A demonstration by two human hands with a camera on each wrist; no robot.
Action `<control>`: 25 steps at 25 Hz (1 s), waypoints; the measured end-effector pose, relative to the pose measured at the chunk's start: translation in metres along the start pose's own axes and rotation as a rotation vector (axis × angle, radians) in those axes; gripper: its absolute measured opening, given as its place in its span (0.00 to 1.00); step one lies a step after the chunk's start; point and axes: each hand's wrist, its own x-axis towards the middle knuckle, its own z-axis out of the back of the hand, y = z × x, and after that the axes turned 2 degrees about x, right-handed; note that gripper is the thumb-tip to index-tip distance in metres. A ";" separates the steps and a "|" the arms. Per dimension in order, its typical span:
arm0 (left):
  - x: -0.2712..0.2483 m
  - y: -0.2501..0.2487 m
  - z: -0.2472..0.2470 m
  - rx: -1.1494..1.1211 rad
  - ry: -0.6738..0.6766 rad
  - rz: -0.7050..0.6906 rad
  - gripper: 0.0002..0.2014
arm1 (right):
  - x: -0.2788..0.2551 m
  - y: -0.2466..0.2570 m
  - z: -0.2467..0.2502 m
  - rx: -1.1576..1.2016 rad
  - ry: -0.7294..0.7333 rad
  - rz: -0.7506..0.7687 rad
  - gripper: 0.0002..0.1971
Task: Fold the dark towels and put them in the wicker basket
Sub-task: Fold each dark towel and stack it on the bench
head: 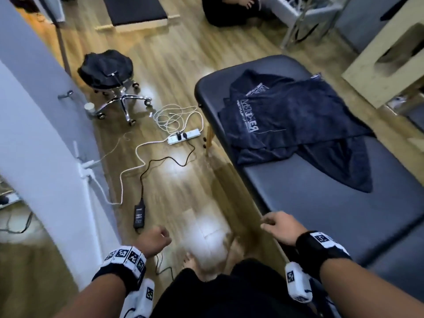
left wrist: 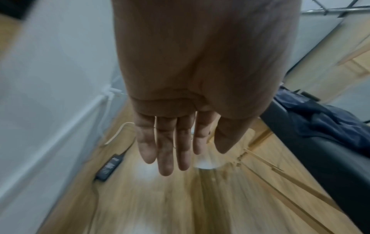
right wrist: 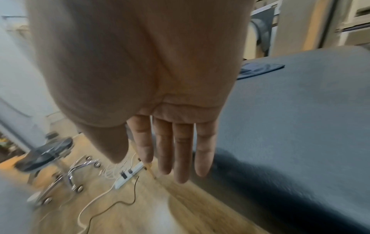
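Where the dark padded massage table (head: 332, 203) reaches its far end, at about two o'clock from the person, the dark towels (head: 293, 118) lie unfolded in a loose overlapping heap, pale lettering showing on the top one. No wicker basket shows in any view. The right hand (head: 278, 227) hangs over the table's near edge at one o'clock, fingers (right wrist: 182, 152) straight and relaxed in the wrist view, holding nothing. The left hand (head: 153, 239) hangs over the wooden floor (head: 183, 180) at eleven o'clock, its fingers (left wrist: 165, 145) likewise loose and empty. Farther out at eleven o'clock lie a black power adapter (head: 139, 214), a white power strip (head: 184, 136) with coiled cables, and a wheeled stool (head: 107, 70).
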 end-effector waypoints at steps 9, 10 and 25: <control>0.106 -0.143 0.099 0.208 -0.006 -0.237 0.08 | 0.082 -0.001 0.086 0.331 -0.311 -0.034 0.08; 0.108 -0.162 0.109 0.231 -0.014 -0.266 0.10 | 0.094 0.001 0.099 0.332 -0.346 -0.033 0.08; 0.148 -0.331 0.171 0.393 -0.029 -0.607 0.28 | 0.181 0.075 0.171 0.383 -0.494 0.138 0.04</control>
